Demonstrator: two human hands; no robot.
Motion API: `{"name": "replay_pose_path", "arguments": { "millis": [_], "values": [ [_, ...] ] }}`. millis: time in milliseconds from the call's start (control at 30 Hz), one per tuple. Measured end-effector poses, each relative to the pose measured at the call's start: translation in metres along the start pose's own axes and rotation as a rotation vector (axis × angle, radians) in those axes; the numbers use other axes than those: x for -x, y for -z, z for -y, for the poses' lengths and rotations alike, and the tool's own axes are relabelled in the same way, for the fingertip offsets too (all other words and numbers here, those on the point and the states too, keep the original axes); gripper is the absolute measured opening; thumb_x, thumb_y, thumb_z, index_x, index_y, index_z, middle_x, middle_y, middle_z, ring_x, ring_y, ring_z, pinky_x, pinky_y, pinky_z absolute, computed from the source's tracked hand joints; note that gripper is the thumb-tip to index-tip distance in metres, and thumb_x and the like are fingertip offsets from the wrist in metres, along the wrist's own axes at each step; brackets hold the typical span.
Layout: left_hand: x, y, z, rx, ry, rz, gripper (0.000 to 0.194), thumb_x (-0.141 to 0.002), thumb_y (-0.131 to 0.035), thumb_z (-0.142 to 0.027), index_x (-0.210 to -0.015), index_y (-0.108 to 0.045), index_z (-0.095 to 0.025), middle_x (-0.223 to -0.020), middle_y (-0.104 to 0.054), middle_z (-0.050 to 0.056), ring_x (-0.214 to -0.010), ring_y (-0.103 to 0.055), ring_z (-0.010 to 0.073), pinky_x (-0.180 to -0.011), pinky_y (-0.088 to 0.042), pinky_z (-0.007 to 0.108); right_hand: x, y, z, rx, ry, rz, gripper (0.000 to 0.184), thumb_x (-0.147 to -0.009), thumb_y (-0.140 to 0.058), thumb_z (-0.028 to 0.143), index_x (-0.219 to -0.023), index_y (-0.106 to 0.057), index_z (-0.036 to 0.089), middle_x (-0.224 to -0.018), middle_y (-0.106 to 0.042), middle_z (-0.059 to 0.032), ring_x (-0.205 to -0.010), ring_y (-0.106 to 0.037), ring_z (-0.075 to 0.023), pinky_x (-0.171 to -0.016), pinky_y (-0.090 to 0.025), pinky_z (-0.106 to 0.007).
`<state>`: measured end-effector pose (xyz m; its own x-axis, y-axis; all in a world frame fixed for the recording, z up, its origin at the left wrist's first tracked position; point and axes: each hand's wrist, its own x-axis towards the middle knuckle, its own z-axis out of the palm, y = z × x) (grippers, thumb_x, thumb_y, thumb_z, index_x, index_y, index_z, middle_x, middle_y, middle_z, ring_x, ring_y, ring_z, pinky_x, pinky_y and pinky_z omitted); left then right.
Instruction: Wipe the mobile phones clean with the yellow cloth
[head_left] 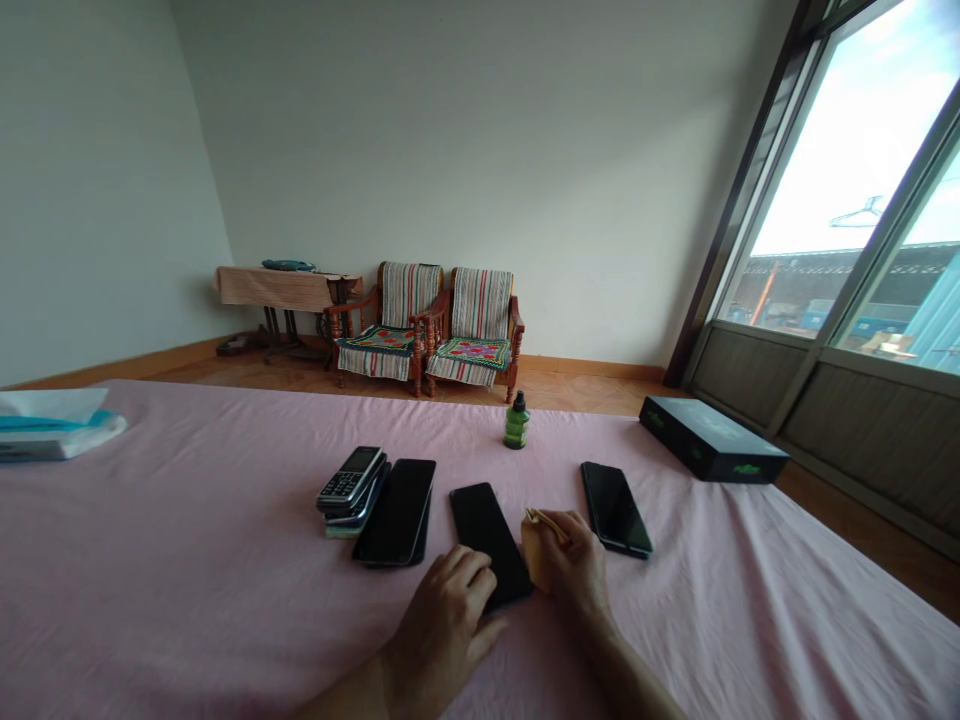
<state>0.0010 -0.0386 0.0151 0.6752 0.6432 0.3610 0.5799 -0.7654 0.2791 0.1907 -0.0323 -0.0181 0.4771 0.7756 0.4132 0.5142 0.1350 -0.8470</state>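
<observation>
While our left hand (pixel 450 610) lies flat, fingers released, on the near end of the black phone (pixel 489 540) at the middle of the worktop (pixel 187 560) near its near edge, our right hand (pixel 566 565) is clenched on what looks like a folded tan cloth (pixel 541 528). We judge wiping is underway; next, the cloth must cross the screen while the phone stays pinned.

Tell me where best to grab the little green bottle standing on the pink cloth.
Probably round the body of the green bottle, just under its dark cap, coming from the near side. It stands upright and apart, beyond the black phone that the left hand rests on, so nothing blocks a side pinch.
</observation>
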Motion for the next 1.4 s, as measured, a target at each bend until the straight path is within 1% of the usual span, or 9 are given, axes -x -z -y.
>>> {"name": "replay_pose_path", "arguments": {
  "millis": [100,333,567,667,767,933,1133,1267,1400],
  "values": [
    [0.000,-0.002,0.010,0.037,0.061,-0.040,0.041,-0.070,-0.075,-0.013,-0.109,-0.062,-0.021,-0.126,-0.056,0.009,-0.119,-0.049,0.0286,-0.102,-0.042,0.046,0.001,0.002,0.002,0.009,0.027,-0.015,0.028,-0.080,-0.050,0.032,-0.084,-0.073,0.017,-0.083,-0.065,-0.0067,-0.077,-0.063,-0.0198,-0.067,-0.046,-0.026],
    [0.002,-0.011,0.025,0.116,0.178,0.035,0.061,-0.074,-0.071,-0.026,-0.131,-0.050,-0.017,-0.141,-0.045,0.017,-0.129,-0.043,0.0324,-0.105,-0.037,0.051,0.008,-0.006,0.013,-0.050,0.050,0.080,0.027,-0.083,-0.051,0.032,-0.082,-0.073,0.017,-0.079,-0.064,-0.0062,-0.068,-0.063,-0.0168,-0.059,-0.047,-0.023],
    [0.001,-0.002,0.025,0.246,0.170,0.080,0.055,-0.070,-0.072,-0.019,-0.123,-0.056,-0.017,-0.141,-0.046,0.014,-0.130,-0.041,0.0285,-0.108,-0.036,0.045,0.012,-0.009,0.011,-0.089,0.033,0.188,0.025,-0.080,-0.052,0.029,-0.080,-0.074,0.018,-0.075,-0.063,-0.0062,-0.066,-0.063,-0.0179,-0.056,-0.047,-0.024],
    [0.001,0.006,0.023,0.287,0.124,0.160,0.055,-0.066,-0.076,-0.022,-0.118,-0.060,-0.016,-0.140,-0.047,0.013,-0.129,-0.043,0.0286,-0.108,-0.036,0.043,0.013,-0.003,0.011,-0.121,0.009,0.234,0.023,-0.078,-0.053,0.027,-0.077,-0.074,0.018,-0.074,-0.064,-0.0056,-0.068,-0.063,-0.0195,-0.059,-0.049,-0.026],
    [0.000,0.012,0.021,0.288,0.083,0.202,0.059,-0.063,-0.078,-0.022,-0.118,-0.061,-0.017,-0.140,-0.047,0.013,-0.128,-0.043,0.0295,-0.108,-0.035,0.044,0.009,0.007,0.016,-0.063,0.026,0.160,0.022,-0.080,-0.054,0.029,-0.081,-0.074,0.019,-0.080,-0.066,-0.0063,-0.074,-0.065,-0.0204,-0.065,-0.050,-0.027],
    [0.001,0.016,0.022,0.338,0.066,0.178,0.060,-0.061,-0.079,-0.021,-0.118,-0.060,-0.019,-0.133,-0.053,0.011,-0.121,-0.049,0.0275,-0.105,-0.039,0.042,-0.013,0.017,0.027,0.120,0.189,0.024,0.026,-0.086,-0.053,0.036,-0.086,-0.072,0.019,-0.084,-0.065,-0.0077,-0.076,-0.064,-0.0197,-0.066,-0.049,-0.027],
    [0.004,0.015,0.023,0.353,0.090,0.203,0.052,-0.065,-0.079,-0.018,-0.114,-0.063,-0.018,-0.127,-0.056,0.010,-0.118,-0.051,0.0261,-0.104,-0.040,0.039,-0.044,-0.014,0.013,0.350,0.445,0.209,0.026,-0.088,-0.045,0.015,-0.086,-0.071,0.017,-0.080,-0.059,-0.0054,-0.072,-0.058,-0.0157,-0.066,-0.046,-0.025],
    [0.005,0.012,0.026,0.365,0.078,0.187,0.052,-0.066,-0.079,-0.021,-0.115,-0.063,-0.020,-0.128,-0.056,0.009,-0.117,-0.051,0.0267,-0.104,-0.040,0.041,-0.049,-0.034,0.000,0.382,0.484,0.275,0.031,-0.083,-0.043,0.005,-0.075,-0.071,0.018,-0.078,-0.058,-0.0064,-0.075,-0.055,-0.0174,-0.069,-0.045,-0.026],
    [0.006,0.009,0.027,0.395,0.077,0.183,0.053,-0.064,-0.081,-0.020,-0.114,-0.063,-0.020,-0.127,-0.056,0.008,-0.116,-0.051,0.0260,-0.103,-0.040,0.039,-0.034,-0.033,-0.003,0.395,0.494,0.306,0.037,-0.076,-0.041,-0.002,-0.080,-0.071,0.018,-0.080,-0.059,-0.0078,-0.080,-0.054,-0.0199,-0.072,-0.046,-0.029]
  ]
}}
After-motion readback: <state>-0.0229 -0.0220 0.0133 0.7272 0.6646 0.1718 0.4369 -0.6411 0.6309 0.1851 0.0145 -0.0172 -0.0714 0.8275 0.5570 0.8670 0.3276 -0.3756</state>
